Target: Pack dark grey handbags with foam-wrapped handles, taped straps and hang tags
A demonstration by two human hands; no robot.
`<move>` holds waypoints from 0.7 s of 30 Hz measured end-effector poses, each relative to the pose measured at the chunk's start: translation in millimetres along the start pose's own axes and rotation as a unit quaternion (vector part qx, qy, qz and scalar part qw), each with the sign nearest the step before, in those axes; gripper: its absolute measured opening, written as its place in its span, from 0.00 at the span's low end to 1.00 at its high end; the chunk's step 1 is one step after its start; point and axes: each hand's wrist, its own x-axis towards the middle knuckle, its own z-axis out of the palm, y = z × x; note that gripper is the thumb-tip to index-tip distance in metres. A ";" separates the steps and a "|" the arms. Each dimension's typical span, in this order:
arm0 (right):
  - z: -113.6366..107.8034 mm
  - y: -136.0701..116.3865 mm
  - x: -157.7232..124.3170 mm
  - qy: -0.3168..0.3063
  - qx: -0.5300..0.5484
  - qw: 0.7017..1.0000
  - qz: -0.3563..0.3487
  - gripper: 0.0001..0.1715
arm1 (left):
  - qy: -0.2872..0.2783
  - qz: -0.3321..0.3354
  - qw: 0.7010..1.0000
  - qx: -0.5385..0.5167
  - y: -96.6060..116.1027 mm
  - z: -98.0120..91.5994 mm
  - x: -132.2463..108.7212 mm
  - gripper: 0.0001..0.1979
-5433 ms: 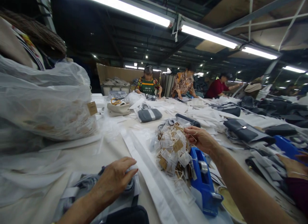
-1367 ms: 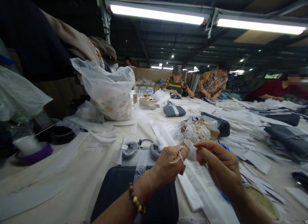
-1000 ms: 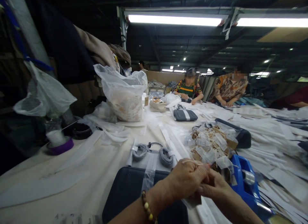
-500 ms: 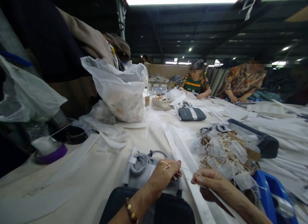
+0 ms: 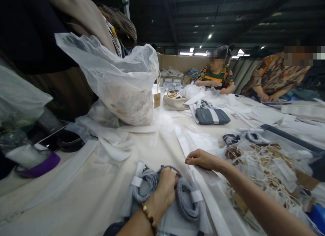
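Note:
Low in the middle of the head view lies a bag with two grey coiled straps, each bound with a white band. My left hand, a beaded bracelet at its wrist, is closed between the coils, at the grey strap that joins them. Its fingertips are partly hidden, so what it grips is unclear. My right hand is above the long white strips, just right of the bag, with thumb and fingers pinched together. Whatever is in that pinch is too small to make out.
A pile of strung tags lies at the right, by a dark case. At the back left stands a translucent plastic bag. A dark grey pouch and beige pouch lie farther back. Two people work across the table.
The view has shifted right and down. My left hand has moved down onto the straps; my right hand has moved up and away from the string. Both coils now show.

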 end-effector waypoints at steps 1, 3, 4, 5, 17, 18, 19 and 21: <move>3.6 2.0 7.7 -0.032 -0.013 0.999 -0.001 0.12 | 0.017 -0.014 0.999 -0.026 0.6 2.0 -0.2 0.08; 9.6 5.1 18.9 -0.098 -0.029 0.995 -0.007 0.10 | 0.047 -0.038 0.996 -0.070 2.2 4.1 -1.3 0.12; 11.8 6.0 22.7 -0.127 -0.031 0.991 -0.011 0.11 | 0.057 -0.048 0.993 -0.087 2.8 4.5 -1.8 0.14; 13.3 6.4 25.4 -0.153 -0.033 0.988 -0.013 0.11 | 0.067 -0.057 0.991 -0.101 3.0 4.7 -2.1 0.16; 11.1 6.3 40.1 -0.250 0.010 0.968 -0.018 0.17 | 0.033 -0.089 0.989 -0.112 9.6 6.2 -4.5 0.25; 10.7 4.9 38.7 -0.244 0.017 0.970 -0.018 0.16 | 0.031 -0.078 0.992 -0.090 9.3 6.8 -4.5 0.22; 10.1 3.1 36.9 -0.237 0.024 0.971 -0.017 0.16 | 0.032 -0.067 0.995 -0.071 8.5 7.2 -4.3 0.20; 7.8 -0.9 32.7 -0.222 0.034 0.974 -0.011 0.16 | 0.048 -0.052 0.997 -0.034 6.0 7.6 -4.0 0.14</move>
